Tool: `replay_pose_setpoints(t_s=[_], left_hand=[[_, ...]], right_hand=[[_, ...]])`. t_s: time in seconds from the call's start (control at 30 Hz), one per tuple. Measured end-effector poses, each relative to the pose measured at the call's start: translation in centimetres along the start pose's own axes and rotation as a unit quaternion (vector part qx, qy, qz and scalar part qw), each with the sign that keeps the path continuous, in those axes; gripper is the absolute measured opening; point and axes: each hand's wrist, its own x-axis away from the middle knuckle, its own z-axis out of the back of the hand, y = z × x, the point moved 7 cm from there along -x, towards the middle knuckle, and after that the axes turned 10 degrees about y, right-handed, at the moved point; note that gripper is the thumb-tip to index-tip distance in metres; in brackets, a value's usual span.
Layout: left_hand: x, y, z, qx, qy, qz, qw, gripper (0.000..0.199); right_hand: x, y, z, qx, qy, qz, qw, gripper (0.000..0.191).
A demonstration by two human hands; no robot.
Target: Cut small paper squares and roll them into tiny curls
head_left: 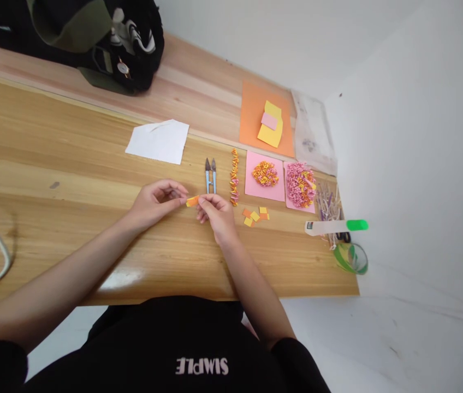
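Between my two hands is a small orange and yellow piece of paper (192,201). My left hand (158,202) pinches its left end between thumb and finger. The right end is pinched by my right hand (216,212). Just beyond my right hand lie blue-handled thread snips (211,176), blades pointing away. A row of folded orange and pink paper pieces (234,177) runs to the right of the snips. Several small orange and yellow paper rectangles (255,216) lie loose on the table to the right of my right hand.
Pink sheets hold a heap of orange folded pieces (265,174) and a pink-orange heap (300,185). White paper (158,141), an orange sheet (245,117) and a black bag (133,71) lie farther back. A green-capped tube (330,227) and green cup (348,258) are far right.
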Motion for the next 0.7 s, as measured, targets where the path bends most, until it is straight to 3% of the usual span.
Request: replay_pose_setpoints(t_s=[0.33,0.7], left_hand=[[0.06,0.00,-0.04,-0.006,0.007,0.011,1.000,0.041],[-0.02,0.16,-0.21,-0.011,-0.007,-0.028,1.000,0.036]], right_hand=[[0.00,-0.02,-0.05,0.004,0.001,0.001,1.000,0.018],[0.13,-0.22,-0.18,0.005,-0.002,-0.001,1.000,0.009]])
